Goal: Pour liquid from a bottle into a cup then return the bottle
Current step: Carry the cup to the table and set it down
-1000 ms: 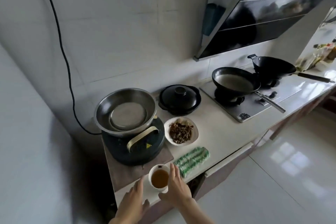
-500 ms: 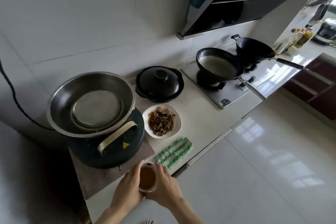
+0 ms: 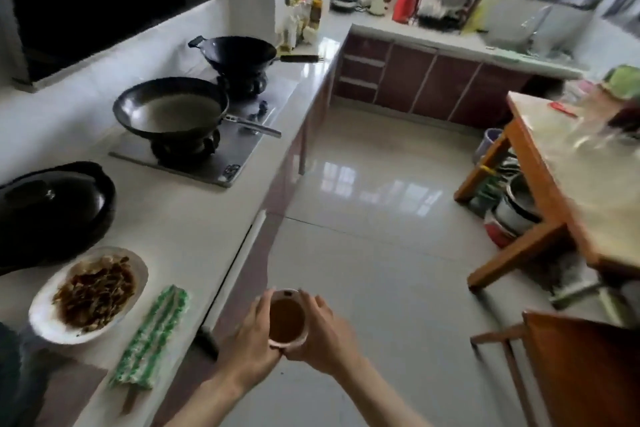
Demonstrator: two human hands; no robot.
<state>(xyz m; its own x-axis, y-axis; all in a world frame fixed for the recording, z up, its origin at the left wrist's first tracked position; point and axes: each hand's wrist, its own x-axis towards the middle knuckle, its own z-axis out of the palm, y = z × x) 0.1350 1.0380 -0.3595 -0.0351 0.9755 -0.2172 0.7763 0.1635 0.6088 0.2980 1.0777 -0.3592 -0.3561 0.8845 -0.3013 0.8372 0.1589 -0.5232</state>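
From the head camera, the person is holding a small pale round cup of brown liquid (image 3: 287, 319) out over the glossy tiled floor (image 3: 381, 218), off the edge of the white countertop (image 3: 194, 218). Both hands are cupping it: the left hand (image 3: 250, 340) is wrapping the cup's left side, the right hand (image 3: 323, 333) its right side, and the heels of the two palms are meeting just beneath the near rim. The fingers (image 3: 260, 302) are curling round the wall, pressed close together rather than spread — their tips are reaching the far rim on each side, leaving the open mouth uncovered. The cup is sitting upright between them.

On the counter to the left, a white plate of dark shredded food (image 3: 90, 295) is lying just beside a green-and-white patterned packet (image 3: 152, 333). Further along, a black wok (image 3: 171, 107) is resting on the gas hob.
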